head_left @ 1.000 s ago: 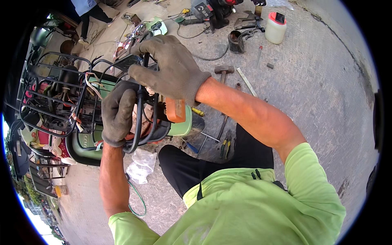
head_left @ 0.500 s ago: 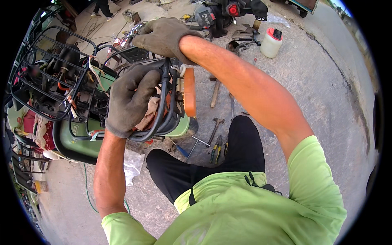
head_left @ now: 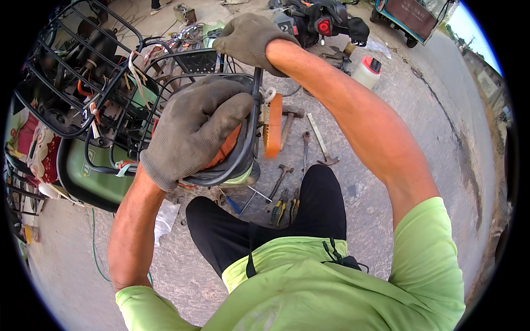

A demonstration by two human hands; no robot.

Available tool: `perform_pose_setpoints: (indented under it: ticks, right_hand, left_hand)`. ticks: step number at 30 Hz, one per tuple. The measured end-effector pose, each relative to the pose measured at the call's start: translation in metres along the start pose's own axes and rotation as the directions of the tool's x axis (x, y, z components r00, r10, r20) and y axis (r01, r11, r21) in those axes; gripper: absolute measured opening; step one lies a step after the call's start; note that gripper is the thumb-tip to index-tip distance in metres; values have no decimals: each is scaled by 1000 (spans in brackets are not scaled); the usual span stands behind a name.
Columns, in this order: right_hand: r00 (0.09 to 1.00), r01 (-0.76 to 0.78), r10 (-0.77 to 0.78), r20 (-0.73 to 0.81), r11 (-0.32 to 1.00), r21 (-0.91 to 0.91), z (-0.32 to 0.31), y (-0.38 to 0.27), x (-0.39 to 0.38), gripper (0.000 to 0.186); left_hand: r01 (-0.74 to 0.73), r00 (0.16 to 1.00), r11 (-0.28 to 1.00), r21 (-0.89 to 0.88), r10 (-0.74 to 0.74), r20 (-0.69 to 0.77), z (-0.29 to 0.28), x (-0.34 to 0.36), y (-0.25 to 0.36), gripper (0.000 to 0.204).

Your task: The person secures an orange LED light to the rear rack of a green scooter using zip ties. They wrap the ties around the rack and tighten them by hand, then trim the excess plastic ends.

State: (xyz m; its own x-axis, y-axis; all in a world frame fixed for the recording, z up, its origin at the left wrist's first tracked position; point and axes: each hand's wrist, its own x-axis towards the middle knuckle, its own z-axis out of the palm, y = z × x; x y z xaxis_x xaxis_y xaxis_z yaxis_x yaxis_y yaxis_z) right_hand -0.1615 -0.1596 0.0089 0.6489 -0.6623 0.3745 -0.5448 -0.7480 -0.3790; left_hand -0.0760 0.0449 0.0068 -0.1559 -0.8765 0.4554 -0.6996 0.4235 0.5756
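My left hand point(head_left: 196, 129), in a grey-brown work glove, lies over the black tubular metal frame point(head_left: 255, 118), thumb toward its side bar. Its fingers are curled, and what they grip is hidden beneath the hand. Beyond it, my right hand point(head_left: 251, 44), gloved alike, is closed at the top of the same bar; what its fingertips hold does not show. An orange reflector point(head_left: 273, 129) hangs from the frame's right side beside a white ring point(head_left: 270, 95). Orange-red material point(head_left: 225, 148) shows inside the frame under my left hand.
At left stand a black wire rack point(head_left: 61, 74) and a green body panel point(head_left: 96, 174) with loose wires. Hammers point(head_left: 281, 179), pliers point(head_left: 280, 209) and a T-handled tool point(head_left: 256, 193) lie on the concrete. A white jar point(head_left: 366, 73) and a vehicle with a red light point(head_left: 324, 26) are farther off.
The tubular frame and its orange reflector have shifted right against the floor tools, and both hands have moved right with them. Another hammer on the floor has come into sight. The view has shifted slightly.
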Motion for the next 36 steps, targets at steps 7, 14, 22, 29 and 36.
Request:
perform_pose_setpoints:
  ticks: [7, 14, 22, 29, 36]
  right_hand:
    - [1000, 15, -13, 26, 998, -60, 11, 5, -5, 41]
    - [994, 104, -99, 43, 980, -166, -7, 3, 1, 36]
    - [990, -142, 143, 2, 983, 116, -6, 5, 4, 36]
    - [996, -90, 89, 17, 982, 163, -18, 4, -4, 42]
    - [995, -67, 49, 90, 975, 210, -28, -1, -5, 28]
  left_hand:
    - [-65, 998, 998, 20, 65, -12, 3, -9, 3, 41]
    - [62, 998, 996, -61, -61, 20, -1, -19, 16, 52]
    - [639, 769, 701, -318, -590, 245, -2, 23, 17, 40]
    - [250, 849, 909, 333, -371, 375, -19, 23, 20, 47]
    - [630, 745, 762, -148, -539, 394, -3, 18, -7, 35]
